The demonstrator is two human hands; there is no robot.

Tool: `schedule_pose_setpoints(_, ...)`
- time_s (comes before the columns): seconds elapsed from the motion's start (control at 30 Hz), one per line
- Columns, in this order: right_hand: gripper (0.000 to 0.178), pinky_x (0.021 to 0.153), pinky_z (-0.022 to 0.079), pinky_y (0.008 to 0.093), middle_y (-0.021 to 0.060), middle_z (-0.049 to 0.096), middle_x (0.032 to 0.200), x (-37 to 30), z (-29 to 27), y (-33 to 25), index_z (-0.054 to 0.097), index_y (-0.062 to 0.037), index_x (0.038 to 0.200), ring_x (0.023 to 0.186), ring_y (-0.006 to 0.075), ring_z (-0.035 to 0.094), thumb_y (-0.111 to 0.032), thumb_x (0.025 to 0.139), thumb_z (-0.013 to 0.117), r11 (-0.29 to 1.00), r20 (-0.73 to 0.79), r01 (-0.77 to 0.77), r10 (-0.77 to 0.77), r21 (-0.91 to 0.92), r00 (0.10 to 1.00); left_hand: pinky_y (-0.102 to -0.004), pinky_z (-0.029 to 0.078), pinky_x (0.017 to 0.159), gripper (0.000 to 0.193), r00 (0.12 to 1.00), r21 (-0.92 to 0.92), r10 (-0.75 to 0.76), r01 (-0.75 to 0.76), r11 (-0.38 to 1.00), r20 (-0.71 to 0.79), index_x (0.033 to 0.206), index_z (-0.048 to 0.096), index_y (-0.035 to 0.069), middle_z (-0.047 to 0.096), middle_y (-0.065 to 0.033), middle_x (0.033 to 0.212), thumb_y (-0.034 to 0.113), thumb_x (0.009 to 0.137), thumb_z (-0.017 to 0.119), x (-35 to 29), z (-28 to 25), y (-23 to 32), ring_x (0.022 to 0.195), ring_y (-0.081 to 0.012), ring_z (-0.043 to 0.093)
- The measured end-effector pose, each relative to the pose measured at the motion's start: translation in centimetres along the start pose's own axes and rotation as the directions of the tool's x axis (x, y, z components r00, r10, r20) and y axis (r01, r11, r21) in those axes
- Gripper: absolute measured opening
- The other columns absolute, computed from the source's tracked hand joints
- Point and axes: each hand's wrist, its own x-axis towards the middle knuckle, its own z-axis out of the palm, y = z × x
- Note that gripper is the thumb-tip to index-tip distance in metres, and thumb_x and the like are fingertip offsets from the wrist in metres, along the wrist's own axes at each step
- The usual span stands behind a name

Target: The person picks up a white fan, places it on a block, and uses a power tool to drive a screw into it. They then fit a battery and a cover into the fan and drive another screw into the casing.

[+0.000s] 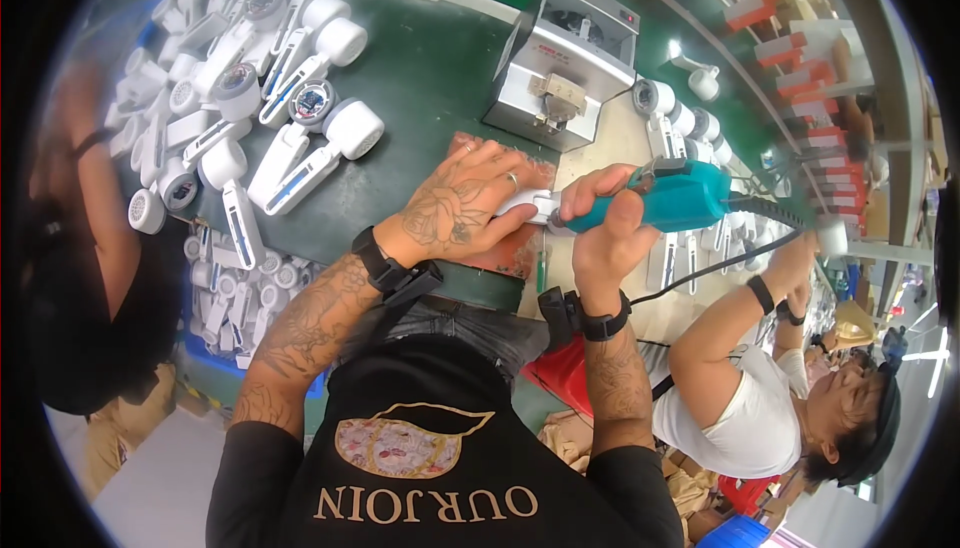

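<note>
My left hand [465,198], with a ring on one finger, lies over a white plastic part [530,208] and presses it down on a reddish-brown mat [515,253]. Its palm and fingers cover most of that part. In my right hand [610,238] is a teal electric screwdriver [695,196], held almost level with the fingers wrapped round its front end. The screwdriver's nose points left and meets the right end of the white part; the tip itself is hidden. A black cable [765,210] trails from its back end.
White handheld fans [345,128] and their opened housings pile up at the left, over a blue crate [222,348] with more. A grey metal machine [560,68] stands ahead. More white parts [690,123] line the right side. Co-workers [740,388] flank me on both sides.
</note>
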Motion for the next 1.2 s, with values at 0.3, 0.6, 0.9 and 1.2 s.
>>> schedule_pose_setpoints(0.3, 0.044, 0.057, 0.047, 0.0343, 0.0102, 0.055, 0.071, 0.1, 1.3, 0.5, 0.053, 0.0010, 0.095, 0.059, 0.0207, 0.054, -0.042, 0.100, 0.059, 0.999, 0.034, 0.044, -0.044, 0.008, 0.998, -0.0430, 0.044, 0.094, 0.030, 0.996, 0.003, 0.058, -0.058, 0.998, -0.063, 0.115, 0.067, 0.011, 0.063, -0.0047, 0.118, 0.026, 0.088, 0.065, -0.2, -0.9, -0.8, 0.107, -0.0285, 0.058)
schedule_pose_setpoints(0.6, 0.065, 0.045, 0.036, 0.0246, 0.0005, 0.044, 0.061, -3.8, 0.5, -6.5, 0.051, -0.0083, 0.102, 0.050, 0.0116, 0.044, -0.072, 0.090, 0.054, 0.980, -0.163, 0.152, -0.131, 0.127, 0.978, -0.0381, 0.047, 0.101, 0.030, 0.997, -0.159, -0.023, 0.011, 0.987, -0.079, 0.114, 0.065, 0.009, 0.065, -0.0082, 0.113, 0.020, 0.087, 0.071, -4.0, -3.0, 2.3, 0.114, -0.0293, 0.061)
schedule_pose_setpoints(0.9, 0.063, 0.045, 0.036, 0.0246, 0.0028, 0.043, 0.061, -7.3, -0.9, -5.6, 0.050, -0.0061, 0.102, 0.048, 0.0132, 0.042, -0.069, 0.093, 0.053, 0.996, -0.058, 0.064, -0.060, 0.068, 0.996, -0.0297, 0.041, 0.104, 0.050, 0.197, -0.700, -0.681, -0.035, 0.714, -0.705, 0.140, 0.043, -0.007, 0.057, -0.0118, 0.131, 0.018, 0.100, 0.061, -9.2, -19.8, -10.7, 0.119, -0.0170, 0.054)
schedule_pose_setpoints(1.2, 0.068, 0.049, 0.043, 0.0316, 0.0051, 0.047, 0.063, -8.7, -0.7, -5.7, 0.047, -0.0038, 0.101, 0.053, 0.0179, 0.050, -0.069, 0.088, 0.060, 0.998, -0.119, 0.022, -0.016, 0.052, 0.993, -0.0305, 0.047, 0.095, 0.043, 0.477, -0.213, -0.336, 0.293, 0.932, -0.812, 0.136, 0.052, -0.001, 0.064, -0.0106, 0.130, 0.017, 0.099, 0.062, -2.9, -20.0, -7.5, 0.107, -0.0176, 0.061)
